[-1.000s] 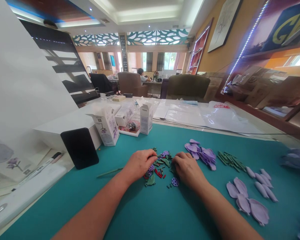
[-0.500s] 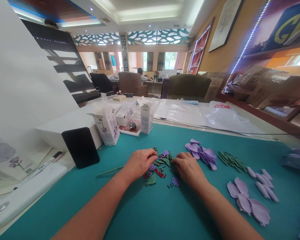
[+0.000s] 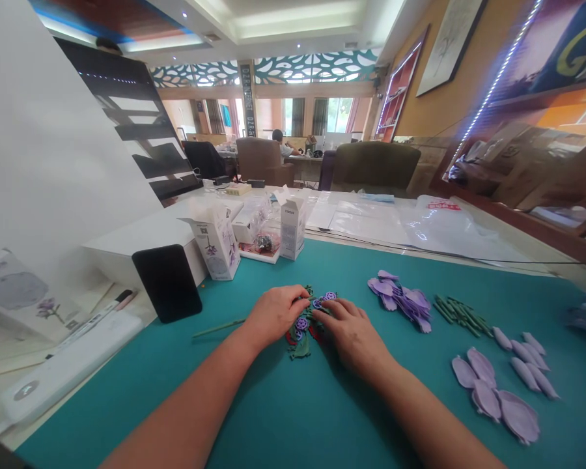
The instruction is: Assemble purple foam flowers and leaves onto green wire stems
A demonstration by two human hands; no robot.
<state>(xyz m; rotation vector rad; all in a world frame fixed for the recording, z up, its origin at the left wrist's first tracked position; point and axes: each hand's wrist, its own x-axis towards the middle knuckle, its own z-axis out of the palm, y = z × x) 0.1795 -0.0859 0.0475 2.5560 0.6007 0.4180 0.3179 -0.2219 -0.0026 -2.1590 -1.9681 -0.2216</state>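
A small pile of loose plastic pieces lies between my hands on the teal mat (image 3: 273, 417). In it are purple wheel-shaped pieces (image 3: 301, 324), green leaf pieces (image 3: 300, 350) and a few red bits. My left hand (image 3: 279, 314) is cupped against the pile's left side, fingers curved, thumb and forefinger slightly apart. Over the right side of the pile, my right hand (image 3: 354, 332) rests with fingers stretched out and spread, touching the pieces and covering some of them. A thin green stem (image 3: 219, 327) lies left of my left wrist.
To the right lie purple petals (image 3: 403, 299), green sticks (image 3: 463, 316), pale bud-shaped pieces (image 3: 527, 361) and larger petals (image 3: 486, 398). A black tablet-like panel (image 3: 167, 283) and open cartons (image 3: 215, 244) stand back left. A person (image 3: 280, 146) sits far behind.
My right hand has moved left and spread its fingers over the pile. The loose pieces near it now sit closer together or under it. My left hand stays about where it was.
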